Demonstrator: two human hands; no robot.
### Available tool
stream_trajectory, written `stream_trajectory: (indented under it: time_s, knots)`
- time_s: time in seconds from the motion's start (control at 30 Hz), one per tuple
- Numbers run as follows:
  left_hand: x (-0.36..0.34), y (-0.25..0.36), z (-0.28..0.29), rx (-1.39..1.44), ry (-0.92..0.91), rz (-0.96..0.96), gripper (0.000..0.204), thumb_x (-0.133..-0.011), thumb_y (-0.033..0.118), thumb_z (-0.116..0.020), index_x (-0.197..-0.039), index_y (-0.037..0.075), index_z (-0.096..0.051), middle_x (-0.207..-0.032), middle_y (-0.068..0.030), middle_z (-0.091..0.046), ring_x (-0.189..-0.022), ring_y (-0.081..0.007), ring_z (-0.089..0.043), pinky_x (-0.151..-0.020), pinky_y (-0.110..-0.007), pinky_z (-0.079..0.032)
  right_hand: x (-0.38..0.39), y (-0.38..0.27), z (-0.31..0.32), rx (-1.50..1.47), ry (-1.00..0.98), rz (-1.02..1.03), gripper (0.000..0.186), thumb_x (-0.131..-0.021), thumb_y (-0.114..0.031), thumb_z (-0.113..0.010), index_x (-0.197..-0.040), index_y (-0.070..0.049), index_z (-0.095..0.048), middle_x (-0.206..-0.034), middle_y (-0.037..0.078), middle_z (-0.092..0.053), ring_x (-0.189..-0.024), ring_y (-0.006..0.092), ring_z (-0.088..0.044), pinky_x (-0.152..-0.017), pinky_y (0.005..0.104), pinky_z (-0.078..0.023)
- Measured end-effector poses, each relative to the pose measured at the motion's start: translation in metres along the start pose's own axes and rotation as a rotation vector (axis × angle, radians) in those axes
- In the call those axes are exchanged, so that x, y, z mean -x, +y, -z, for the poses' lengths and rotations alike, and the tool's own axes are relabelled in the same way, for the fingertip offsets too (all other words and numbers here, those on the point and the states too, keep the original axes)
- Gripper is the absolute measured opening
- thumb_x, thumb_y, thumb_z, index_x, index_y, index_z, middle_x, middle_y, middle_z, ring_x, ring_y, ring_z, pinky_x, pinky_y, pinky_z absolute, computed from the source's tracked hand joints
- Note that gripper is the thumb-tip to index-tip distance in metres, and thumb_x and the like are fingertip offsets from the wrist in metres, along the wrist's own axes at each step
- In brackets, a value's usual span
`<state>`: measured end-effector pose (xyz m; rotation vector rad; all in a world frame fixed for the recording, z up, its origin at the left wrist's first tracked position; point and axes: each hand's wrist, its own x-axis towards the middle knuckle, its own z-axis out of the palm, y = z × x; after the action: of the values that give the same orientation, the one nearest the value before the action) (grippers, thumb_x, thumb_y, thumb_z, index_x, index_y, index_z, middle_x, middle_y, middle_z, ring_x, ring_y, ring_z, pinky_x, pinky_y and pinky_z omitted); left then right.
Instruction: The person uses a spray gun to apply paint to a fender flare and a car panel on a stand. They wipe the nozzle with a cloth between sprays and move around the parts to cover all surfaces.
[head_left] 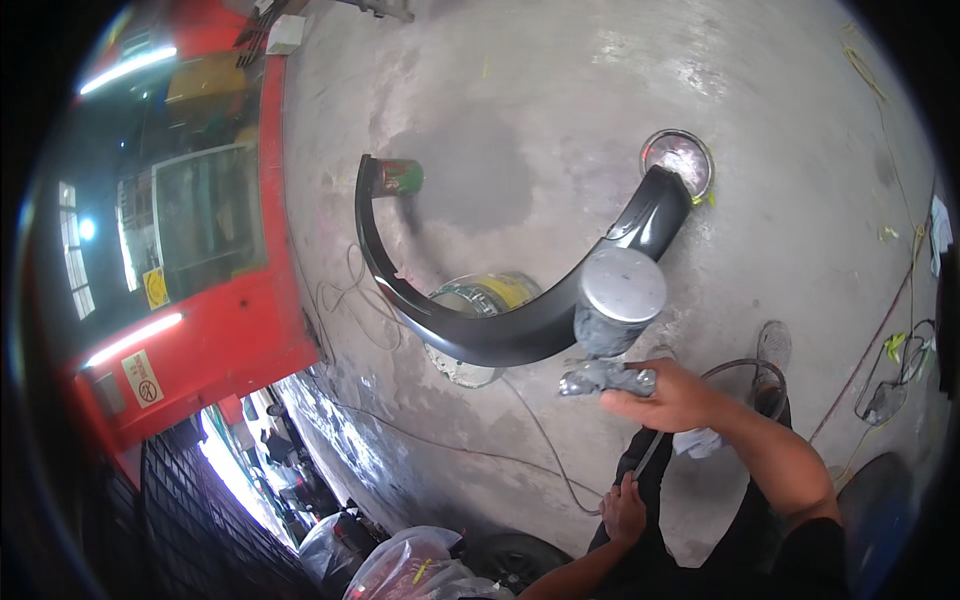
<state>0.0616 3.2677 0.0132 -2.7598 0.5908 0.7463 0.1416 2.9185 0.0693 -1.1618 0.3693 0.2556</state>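
My right hand (672, 396) is closed round the handle of a paint spray gun (598, 380), whose cup with a round silvery lid (623, 285) stands on top. The gun is beside a curved, glossy black wheel-arch trim (520, 335), and from this angle the cup overlaps part of it. I cannot tell how far apart they are. Lower down, my left hand (624, 514) is closed on a thin air hose (648, 455) in front of my leg. The trim's ends lie on a small green can (400, 178) and a round tin (690, 150).
Under the trim's middle is a bucket with a yellow label (500, 290). Hose (460, 450) trails across the concrete floor. A red vehicle (190, 350) with large windows stands at left. Plastic-covered items (415, 565) and a tyre (515, 560) lie near the bottom; cables (905, 360) are at right.
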Motion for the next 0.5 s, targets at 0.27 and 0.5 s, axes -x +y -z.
stream_trajectory:
  time_s: [0.27,0.5]
  knots:
    - [-0.002,0.003,0.009,0.007,-0.052,-0.013,0.031,-0.096,0.032,-0.046,-0.12,0.016,-0.058,-0.091,-0.0126,-0.06,-0.088,-0.0319,-0.057,-0.082,-0.046,-0.041,0.027,0.074,0.098,-0.076,0.99,-0.06,0.044,-0.091,-0.047,-0.056,-0.076,-0.005,-0.056,-0.05,-0.002,-0.045,-0.039,0.0077,-0.042,-0.039,0.0268,-0.033]
    - [-0.026,-0.018,0.016,0.039,0.028,-0.129,0.032,-0.096,0.03,-0.045,-0.122,0.016,-0.057,-0.089,-0.0142,-0.058,-0.088,-0.0328,-0.056,-0.08,-0.046,-0.042,0.029,0.12,0.14,-0.081,1.48,-0.211,0.051,-0.088,-0.049,-0.058,-0.084,0.001,-0.065,-0.067,0.004,-0.059,-0.065,0.0125,-0.053,-0.06,0.0299,-0.044]
